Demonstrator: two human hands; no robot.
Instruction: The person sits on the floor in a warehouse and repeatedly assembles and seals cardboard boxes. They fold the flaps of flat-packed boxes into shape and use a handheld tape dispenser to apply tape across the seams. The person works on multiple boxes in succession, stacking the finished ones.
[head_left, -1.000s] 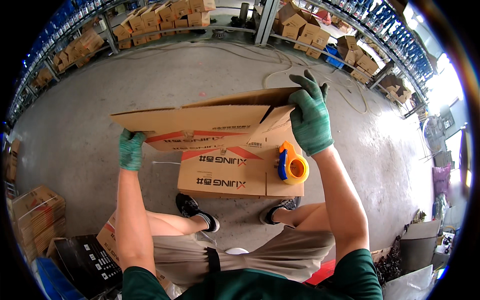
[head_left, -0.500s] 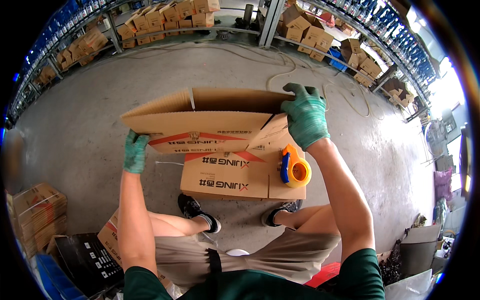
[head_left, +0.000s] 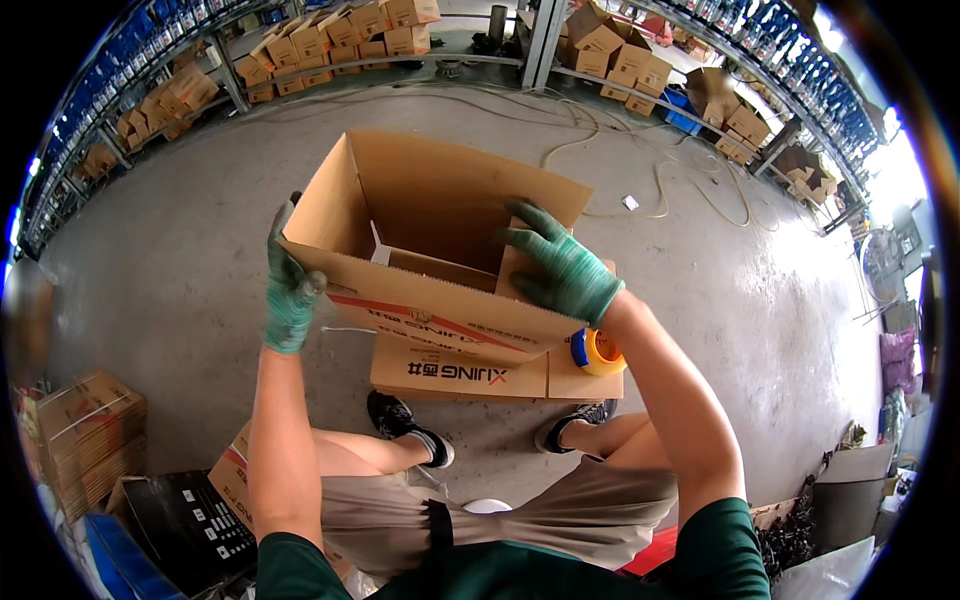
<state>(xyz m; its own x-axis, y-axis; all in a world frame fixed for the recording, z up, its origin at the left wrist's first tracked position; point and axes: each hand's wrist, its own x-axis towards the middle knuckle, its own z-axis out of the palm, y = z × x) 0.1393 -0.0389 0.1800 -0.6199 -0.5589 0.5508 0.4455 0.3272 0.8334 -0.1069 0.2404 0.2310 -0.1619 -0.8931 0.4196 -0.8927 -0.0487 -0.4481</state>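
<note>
The left grip (head_left: 290,285), in green knit, is clamped round the near left corner of an open corrugated carton (head_left: 425,215); the right grip (head_left: 568,270) spreads its fingers apart against an end flap. I'd say the carton is being squared up, which calls for steady, even pressure on that flap. Its matt brown walls have ridged edges. Below the grips lie flattened cartons (head_left: 455,375), with a glossy yellow-and-blue tape dispenser (head_left: 600,355) near the right wrist; beyond spreads scuffed concrete floor (head_left: 200,220).
</note>
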